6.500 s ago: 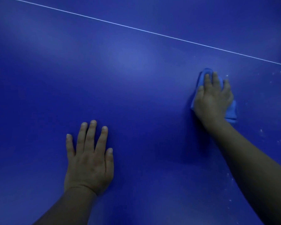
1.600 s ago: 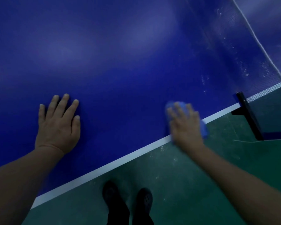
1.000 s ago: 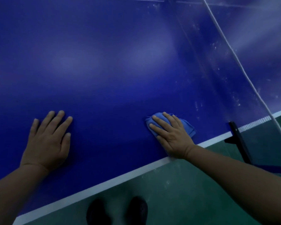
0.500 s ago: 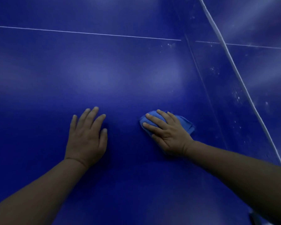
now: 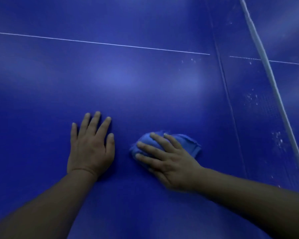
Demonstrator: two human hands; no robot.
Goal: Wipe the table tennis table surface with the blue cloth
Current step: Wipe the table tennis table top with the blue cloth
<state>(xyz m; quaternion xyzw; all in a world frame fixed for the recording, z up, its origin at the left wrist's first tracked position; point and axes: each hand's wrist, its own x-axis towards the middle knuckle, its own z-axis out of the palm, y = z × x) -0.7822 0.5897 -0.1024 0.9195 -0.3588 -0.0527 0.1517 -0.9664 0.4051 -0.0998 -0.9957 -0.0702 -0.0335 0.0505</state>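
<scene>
Blue cloth (image 5: 188, 144) mostly hidden beneath the flat, spread right hand (image 5: 169, 161); left hand (image 5: 91, 147) splayed on table (image 5: 128, 80).

table (image 5: 128, 80): smooth, faintly glossy | cloth (image 5: 190, 144): soft fabric, stitched hem | net (image 5: 259, 107): fine mesh

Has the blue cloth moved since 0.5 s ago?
Yes, slightly: the blue cloth, under the right hand, now lies farther left of the net, nearer the left hand.
</scene>
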